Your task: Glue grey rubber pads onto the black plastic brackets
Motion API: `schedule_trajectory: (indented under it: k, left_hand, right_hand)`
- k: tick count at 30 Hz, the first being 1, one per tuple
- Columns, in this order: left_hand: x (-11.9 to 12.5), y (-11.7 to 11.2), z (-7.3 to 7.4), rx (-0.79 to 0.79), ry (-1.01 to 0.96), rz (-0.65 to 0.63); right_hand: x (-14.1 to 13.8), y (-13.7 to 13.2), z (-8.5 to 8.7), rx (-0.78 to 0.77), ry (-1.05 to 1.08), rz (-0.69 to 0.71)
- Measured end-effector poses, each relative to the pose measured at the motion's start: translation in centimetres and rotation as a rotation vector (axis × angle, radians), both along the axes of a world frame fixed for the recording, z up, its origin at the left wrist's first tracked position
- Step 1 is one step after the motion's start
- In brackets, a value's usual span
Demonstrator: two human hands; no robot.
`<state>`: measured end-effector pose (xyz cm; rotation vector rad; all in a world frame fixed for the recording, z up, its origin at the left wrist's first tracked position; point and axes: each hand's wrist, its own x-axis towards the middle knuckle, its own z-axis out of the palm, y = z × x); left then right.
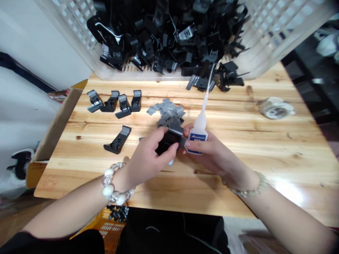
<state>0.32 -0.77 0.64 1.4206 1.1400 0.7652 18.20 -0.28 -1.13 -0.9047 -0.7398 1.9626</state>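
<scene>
My left hand (149, 155) is shut on a black plastic folding stand (166, 143), pinching it from the side. My right hand (209, 148) grips a white glue bottle (198, 139) with a blue label and a long thin nozzle, its tip pointing up and away from the stand. Both hands are close together, and a grey pad (182, 141) shows at the stand's right end. Just beyond them lies a heap of small grey pads (166, 113). Further left, several finished-looking black stands (113, 104) stand in a row, and another (118, 139) lies alone.
A white lattice plastic basket (278, 38) tipped at the far edge of the wooden table (251, 148) spills many black stands (164, 38). A roll of tape (275, 107) lies at right. A cardboard box (53, 134) stands at the left edge, and a yellow crate (108, 225) sits below the table.
</scene>
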Motion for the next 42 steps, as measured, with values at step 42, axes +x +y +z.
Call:
schedule_trajectory:
  k: [42]
  left_hand:
    - [0.1, 1.6, -0.8, -0.316, -0.265, -0.177]
  right_hand:
    - [0.7, 0.1, 0.0, 0.2, -0.13, -0.168]
